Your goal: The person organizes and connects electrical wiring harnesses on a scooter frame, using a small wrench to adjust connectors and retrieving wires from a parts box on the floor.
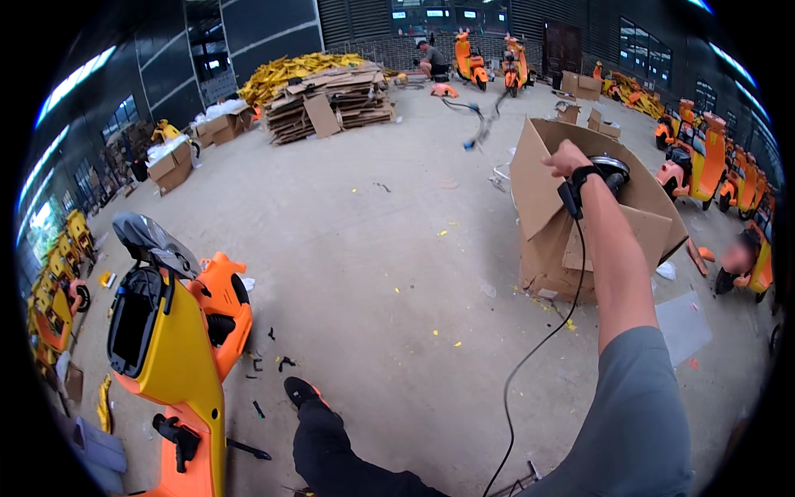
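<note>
My right arm reaches out to a large open cardboard box [542, 257] on the right. At the top edge of its raised flap, the fingers of my right hand [567, 157] are curled and closed on the cardboard. A black strap with a small black device [570, 199] is round that wrist, and a thin black cable hangs from it. Inside the box, partly hidden by my wrist, is a dark round part with a shiny rim [613, 168]. My left hand is out of view.
Close on the left stands a yellow and orange scooter [178, 344] with its seat [153, 240] tipped up. A black drill-shaped tool [176, 435] rests on it. Flattened cardboard [331, 108] is stacked far off. More scooters [704, 161] line the right. A person [431, 62] crouches at the back.
</note>
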The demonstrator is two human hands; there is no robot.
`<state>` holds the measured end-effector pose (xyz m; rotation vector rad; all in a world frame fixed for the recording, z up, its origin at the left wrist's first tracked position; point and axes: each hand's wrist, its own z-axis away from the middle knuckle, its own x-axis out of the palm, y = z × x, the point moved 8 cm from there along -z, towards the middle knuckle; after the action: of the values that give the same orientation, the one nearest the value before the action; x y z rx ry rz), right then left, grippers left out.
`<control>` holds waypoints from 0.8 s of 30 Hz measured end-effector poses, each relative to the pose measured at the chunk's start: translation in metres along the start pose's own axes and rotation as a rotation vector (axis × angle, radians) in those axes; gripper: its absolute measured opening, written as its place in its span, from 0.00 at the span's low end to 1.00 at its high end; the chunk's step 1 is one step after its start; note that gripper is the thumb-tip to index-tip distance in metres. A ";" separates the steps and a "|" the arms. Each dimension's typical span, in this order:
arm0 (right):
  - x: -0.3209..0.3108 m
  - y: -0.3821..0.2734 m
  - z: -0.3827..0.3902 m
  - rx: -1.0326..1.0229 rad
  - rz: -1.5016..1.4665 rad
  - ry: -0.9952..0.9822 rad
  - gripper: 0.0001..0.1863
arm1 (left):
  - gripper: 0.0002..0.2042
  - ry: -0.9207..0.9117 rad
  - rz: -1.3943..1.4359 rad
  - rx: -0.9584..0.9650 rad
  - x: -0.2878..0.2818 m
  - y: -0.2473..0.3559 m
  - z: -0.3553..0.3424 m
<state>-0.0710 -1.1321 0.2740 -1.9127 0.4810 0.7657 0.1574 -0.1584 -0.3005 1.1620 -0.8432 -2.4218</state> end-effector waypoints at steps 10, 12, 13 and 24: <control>0.295 -0.037 0.244 0.014 -0.485 -0.674 0.19 | 0.09 0.127 0.311 -0.013 0.005 -0.021 0.009; 0.340 -0.010 0.320 0.067 -0.485 -0.800 0.19 | 0.08 0.114 0.394 -0.099 0.004 -0.037 0.010; 0.357 0.004 0.357 0.099 -0.425 -0.895 0.17 | 0.09 0.090 0.403 -0.140 0.004 -0.042 0.009; 0.395 0.104 0.556 0.348 -0.242 -1.194 0.10 | 0.11 0.094 0.306 -0.270 0.005 -0.027 0.052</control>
<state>-0.0183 -0.6792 -0.2446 -0.9052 -0.3426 1.3659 0.1121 -0.1208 -0.2946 0.9589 -0.5934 -2.1335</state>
